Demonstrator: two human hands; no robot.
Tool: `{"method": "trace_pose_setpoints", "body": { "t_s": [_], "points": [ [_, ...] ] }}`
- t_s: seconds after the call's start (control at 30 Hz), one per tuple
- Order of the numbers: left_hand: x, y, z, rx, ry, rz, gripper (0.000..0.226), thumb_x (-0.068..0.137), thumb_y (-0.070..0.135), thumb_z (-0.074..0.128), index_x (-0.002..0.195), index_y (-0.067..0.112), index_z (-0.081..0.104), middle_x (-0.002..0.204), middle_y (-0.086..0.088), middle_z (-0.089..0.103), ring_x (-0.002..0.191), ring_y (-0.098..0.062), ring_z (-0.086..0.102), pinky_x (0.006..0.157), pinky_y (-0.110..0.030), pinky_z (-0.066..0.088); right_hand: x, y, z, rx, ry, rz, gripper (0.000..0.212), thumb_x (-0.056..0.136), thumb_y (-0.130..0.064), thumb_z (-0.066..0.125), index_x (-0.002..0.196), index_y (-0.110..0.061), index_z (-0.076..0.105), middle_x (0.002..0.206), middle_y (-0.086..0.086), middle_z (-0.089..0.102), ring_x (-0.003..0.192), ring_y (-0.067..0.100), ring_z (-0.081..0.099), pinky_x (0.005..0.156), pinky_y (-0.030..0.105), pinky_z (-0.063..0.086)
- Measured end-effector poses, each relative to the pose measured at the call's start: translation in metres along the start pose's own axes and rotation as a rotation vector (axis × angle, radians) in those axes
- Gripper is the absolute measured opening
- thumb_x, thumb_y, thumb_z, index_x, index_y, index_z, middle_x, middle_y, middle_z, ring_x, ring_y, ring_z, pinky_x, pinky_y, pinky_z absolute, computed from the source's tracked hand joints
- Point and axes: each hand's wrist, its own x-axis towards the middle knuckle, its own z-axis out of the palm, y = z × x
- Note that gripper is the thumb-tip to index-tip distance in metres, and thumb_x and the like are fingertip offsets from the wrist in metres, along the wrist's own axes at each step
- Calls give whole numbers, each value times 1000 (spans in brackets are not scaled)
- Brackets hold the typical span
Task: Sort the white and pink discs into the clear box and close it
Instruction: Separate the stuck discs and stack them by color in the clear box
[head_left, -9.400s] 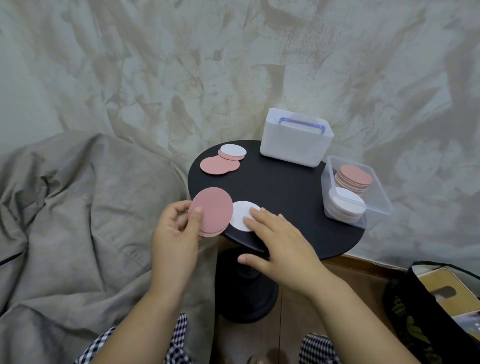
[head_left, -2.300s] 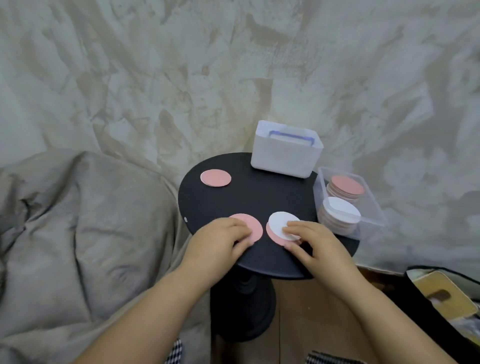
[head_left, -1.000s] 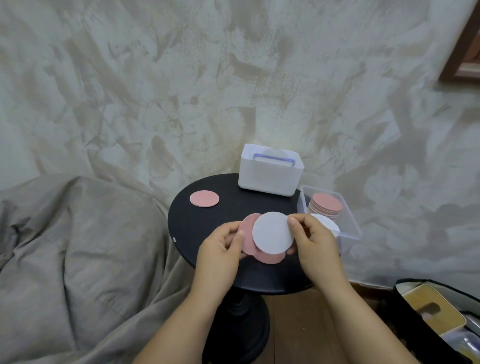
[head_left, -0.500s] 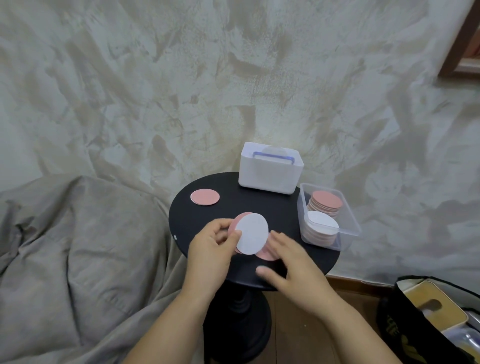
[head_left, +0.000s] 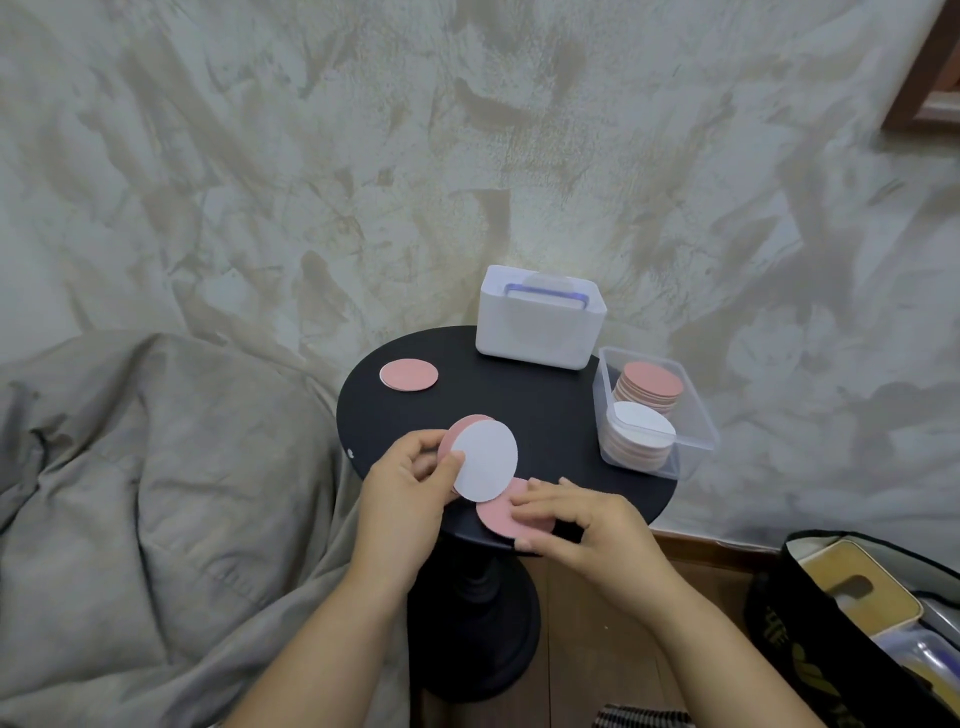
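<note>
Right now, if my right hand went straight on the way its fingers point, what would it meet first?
Your right hand, fingers on a pink disc, points left. First in line looks like the lower edge of the white disc in your left hand, though depth is unclear and it might pass beneath.

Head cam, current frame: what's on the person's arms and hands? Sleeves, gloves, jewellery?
Nothing worn that shows. The left hand and right hand are ungloved, with no ring, watch or strap visible. The left forearm and right forearm are bare down to the frame's bottom edge, no sleeve in view. A strip of black-and-white checked fabric shows there, likely clothing.
</note>
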Motion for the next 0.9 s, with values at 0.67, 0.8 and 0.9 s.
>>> {"method": "trace_pose_setpoints", "body": {
  "t_s": [0.67,0.8,0.9],
  "points": [
    [-15,5,28,-91,-254,2,13,89,8,59,95,16,66,86,-3,74,84,-18,70,76,-30,56,27,-26,7,540,635,255,16,96,-16,47,93,-15,64,89,-8,66,74,-11,57,66,4,42],
    [-10,3,26,-19,-190,32,21,89,6,54,95,23,65,90,3,73,89,-13,68,83,-34,54,22,-22,8,528,516,210,19,92,-14,54,108,-20,63,103,-12,66,93,-8,60,75,5,44],
    [-9,4,26,62,-176,113,28,88,1,52,95,26,63,92,8,72,89,-3,66,78,-19,50,19,-23,5,495,475,156,31,89,-10,59,113,-30,58,108,-21,62,100,-14,56,80,3,42]
  ]
}}
